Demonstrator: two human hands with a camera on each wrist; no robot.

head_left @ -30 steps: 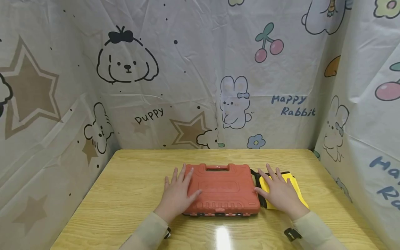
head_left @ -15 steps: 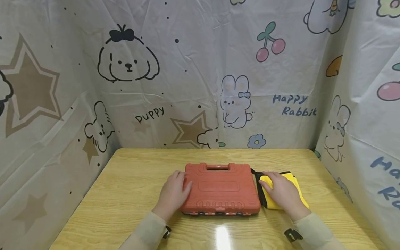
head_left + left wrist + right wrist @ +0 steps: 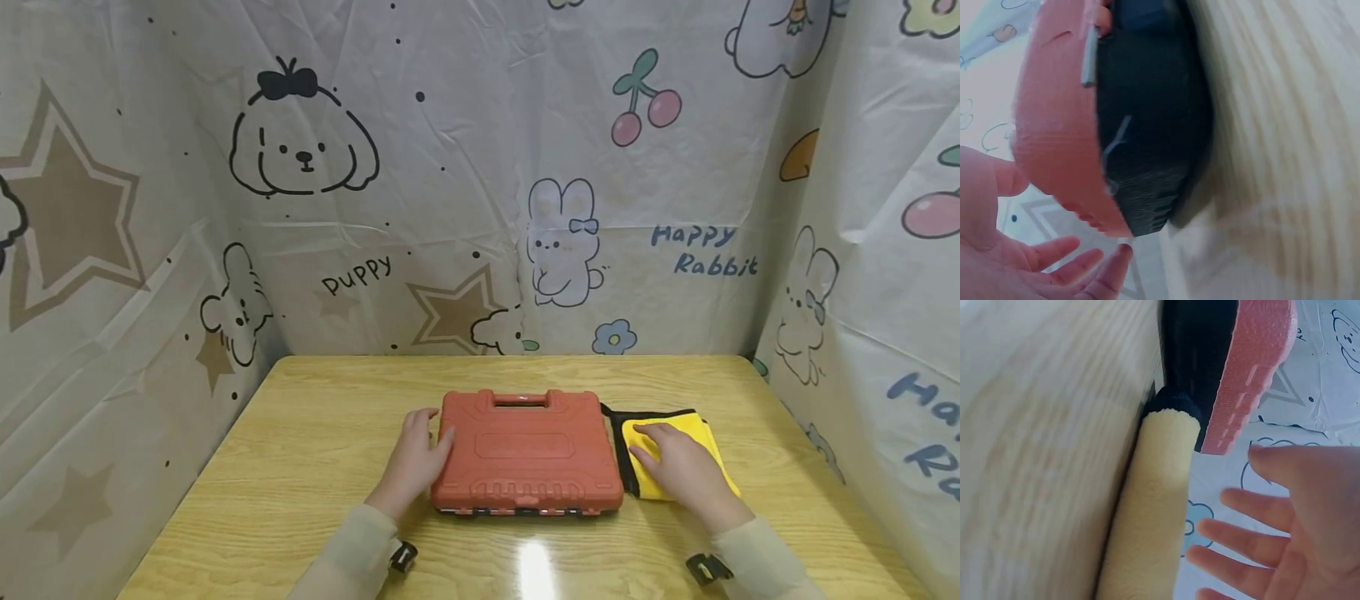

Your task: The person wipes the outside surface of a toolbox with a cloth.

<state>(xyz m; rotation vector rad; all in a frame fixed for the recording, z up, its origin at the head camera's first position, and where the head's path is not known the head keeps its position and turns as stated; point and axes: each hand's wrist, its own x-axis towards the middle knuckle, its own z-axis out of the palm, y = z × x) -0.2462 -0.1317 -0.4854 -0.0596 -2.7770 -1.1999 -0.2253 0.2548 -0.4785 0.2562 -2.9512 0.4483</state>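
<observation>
Red case (image 3: 527, 457) sat just right of the left hand (image 3: 411, 457), fingers kinda loosely spread. Yellow cloth (image 3: 697, 429) lay beneath the right hand (image 3: 684, 465), its fingers apart too.

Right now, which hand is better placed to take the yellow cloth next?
Probably the right hand: it hovers above the yellow cloth, whereas the left hand is at the opposite side of the red case.

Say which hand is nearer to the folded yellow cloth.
Right. The right hand hovers over the folded yellow cloth; the left hand is at the left side of the red plastic case, which lies between it and the cloth.
</observation>
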